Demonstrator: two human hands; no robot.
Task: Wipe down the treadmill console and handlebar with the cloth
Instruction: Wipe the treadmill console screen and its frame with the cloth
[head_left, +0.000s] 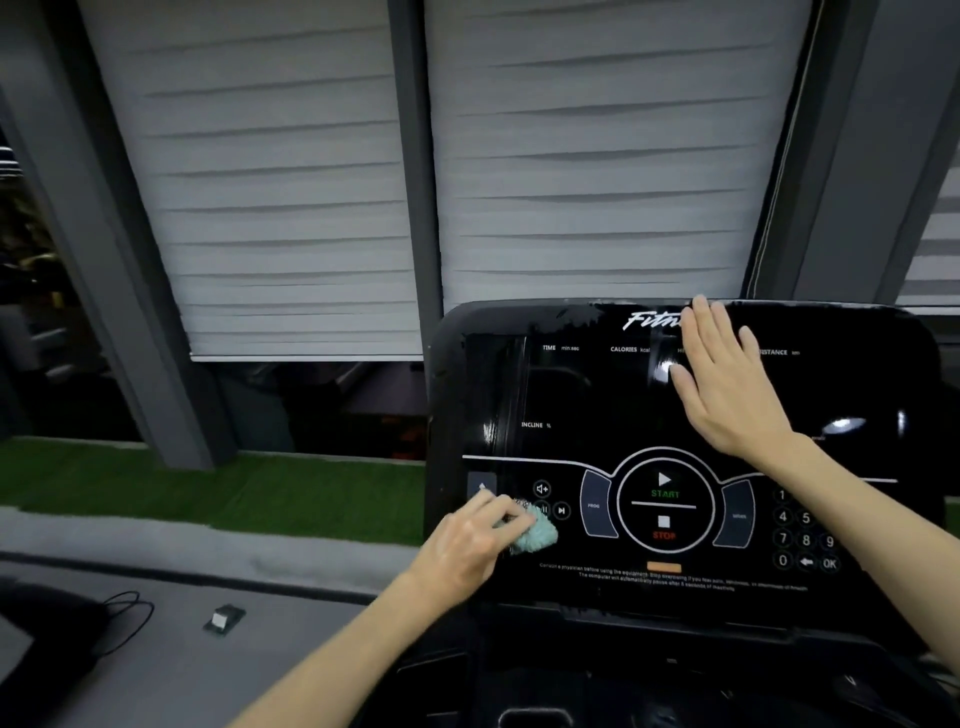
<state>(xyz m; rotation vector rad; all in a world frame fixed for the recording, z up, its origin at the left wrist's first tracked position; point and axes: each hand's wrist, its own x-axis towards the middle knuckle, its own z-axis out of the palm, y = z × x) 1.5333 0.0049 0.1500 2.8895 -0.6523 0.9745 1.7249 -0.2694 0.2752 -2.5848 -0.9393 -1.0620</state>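
A glossy black treadmill console (587, 395) fills the right half of the view, with START and STOP buttons in a ring and a number pad at the right. My left hand (470, 540) grips a bunched pale green cloth (537, 535) and holds it against the console's lower left, by the volume and skip buttons. My right hand (724, 374) lies flat on the upper display with straight, spread fingers, just under the brand lettering. The handlebar is not clearly visible; only dark parts below the console show.
White pleated blinds (291, 208) hang between grey pillars behind the console. A strip of green turf (208, 483) runs along the floor at left. On the grey surface at lower left lie a small dark box (223, 619) and a black cable (130, 618).
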